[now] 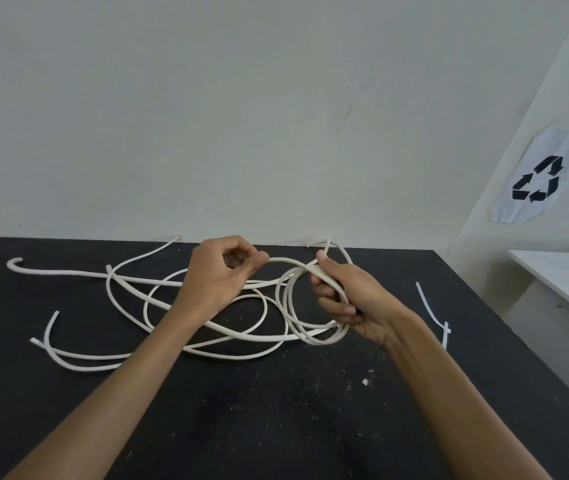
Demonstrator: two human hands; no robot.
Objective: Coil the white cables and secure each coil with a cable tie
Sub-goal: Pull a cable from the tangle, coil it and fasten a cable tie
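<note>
A: Where's your cable?
B: The white cable (207,327) sprawls in loose loops across the black table (276,427); a small coil (297,306) hangs from your right hand (349,299), fingers curled round its strands.
A: And the other hand?
B: Your left hand (220,271) pinches the strand feeding that coil, just beside it.
A: Around that?
B: A cable tie (432,310) lies to the right; pale wall (241,116) behind, a recycling sign (542,178) on the side wall.

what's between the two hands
In the head view, one arc of white cable spans the gap from the left hand to the right hand.
</note>
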